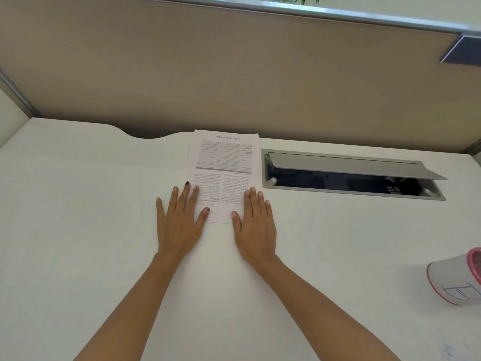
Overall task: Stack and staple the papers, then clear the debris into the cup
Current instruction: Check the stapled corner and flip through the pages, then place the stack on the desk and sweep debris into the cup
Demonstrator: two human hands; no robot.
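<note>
Both hands flat, fingers straight, gripping nothing. Left hand (pixel 179 220) has fingertips on the left edge of the papers (pixel 223 173), right hand (pixel 256 225) on the right edge. Papers lie on the tabletop (pixel 91 204) by the partition (pixel 234 74), just left of the open cable hatch (pixel 351 178). Risks: an uneven push fans the sheets (far corners look askew), or one slides into the hatch. Cup (pixel 453 280) is well apart at right; no stapler in view.
</note>
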